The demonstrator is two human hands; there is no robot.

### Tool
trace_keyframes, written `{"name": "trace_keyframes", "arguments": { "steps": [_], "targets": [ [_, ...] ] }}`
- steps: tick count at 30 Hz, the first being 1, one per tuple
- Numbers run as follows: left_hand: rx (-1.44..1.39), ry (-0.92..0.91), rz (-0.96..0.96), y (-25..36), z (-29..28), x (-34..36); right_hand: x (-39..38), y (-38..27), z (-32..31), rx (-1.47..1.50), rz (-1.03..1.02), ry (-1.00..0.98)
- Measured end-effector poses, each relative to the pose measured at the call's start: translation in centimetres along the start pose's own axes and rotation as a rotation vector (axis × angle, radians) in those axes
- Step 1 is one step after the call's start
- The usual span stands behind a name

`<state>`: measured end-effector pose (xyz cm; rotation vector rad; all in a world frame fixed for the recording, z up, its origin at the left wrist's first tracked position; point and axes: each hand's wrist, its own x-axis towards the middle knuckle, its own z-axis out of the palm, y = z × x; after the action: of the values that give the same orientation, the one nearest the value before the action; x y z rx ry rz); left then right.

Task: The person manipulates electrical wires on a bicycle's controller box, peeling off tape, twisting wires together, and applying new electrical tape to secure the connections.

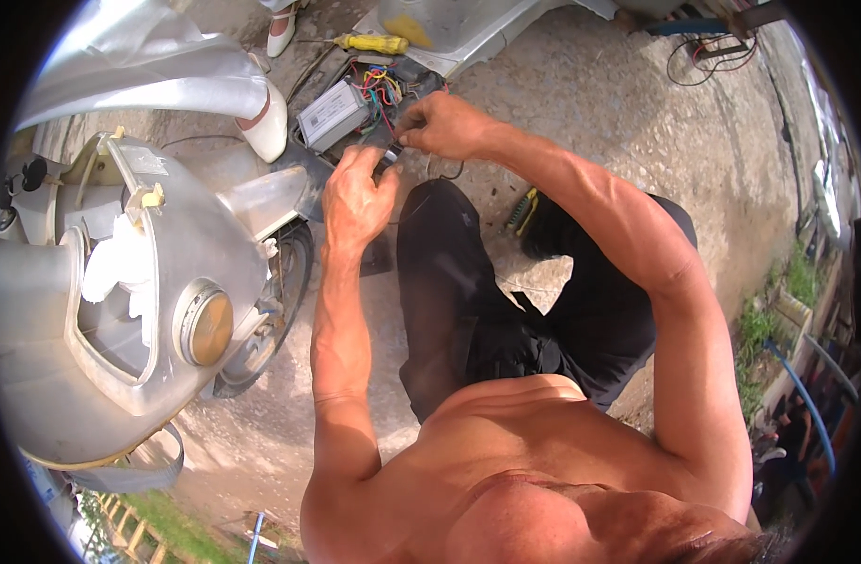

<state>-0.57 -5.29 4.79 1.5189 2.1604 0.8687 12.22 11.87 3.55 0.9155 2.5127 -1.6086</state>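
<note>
While the right hand (449, 127) bends its fingers close beside the coloured wires (383, 87), the left hand (355, 195) curls nearby; whether either clamps anything cannot be told. The silver box (333, 115) lies just beyond the left hand, near a yellow-handled tool (372, 43).

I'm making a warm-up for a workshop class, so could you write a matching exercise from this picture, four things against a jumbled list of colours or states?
Column 1
1. Boxy metal case
2. Screwdriver handle
3. The wearer's trousers
4. The wearer's right hand

Column 2
A. Black
B. Fingers curled inward
C. Silver-coloured
D. Yellow

Right pairs: 1-C, 2-D, 3-A, 4-B
</note>
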Motion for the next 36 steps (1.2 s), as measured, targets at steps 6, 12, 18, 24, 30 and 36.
{"name": "trace_keyframes", "arguments": {
  "steps": [6, 12, 18, 24, 30, 36],
  "targets": [
    [-0.026, 0.019, 0.039, -0.9, -0.8, -1.2, 0.7, 0.1, -0.1, -0.050, -0.011, -0.113],
    [0.004, 0.032, 0.058, -0.4, -1.3, -2.0, 0.6, -0.1, 0.1, -0.052, 0.034, -0.153],
    [0.014, 0.019, 0.120, -0.5, -0.8, -1.3, 0.7, 1.4, 0.7, 0.446, 0.300, -0.165],
    [0.015, 0.056, 0.142, -0.9, 0.1, -1.1, 0.7, 0.9, 1.2, 0.732, 0.426, -0.196],
    [0.025, 0.097, 0.190, -1.2, 0.7, -1.4, 0.7, 1.0, 1.6, 0.747, 0.429, -0.210],
    [0.018, 0.092, 0.183, -1.1, 0.7, -1.4, 0.3, 0.6, 1.5, 0.503, 0.254, -0.088]
  ]
}}
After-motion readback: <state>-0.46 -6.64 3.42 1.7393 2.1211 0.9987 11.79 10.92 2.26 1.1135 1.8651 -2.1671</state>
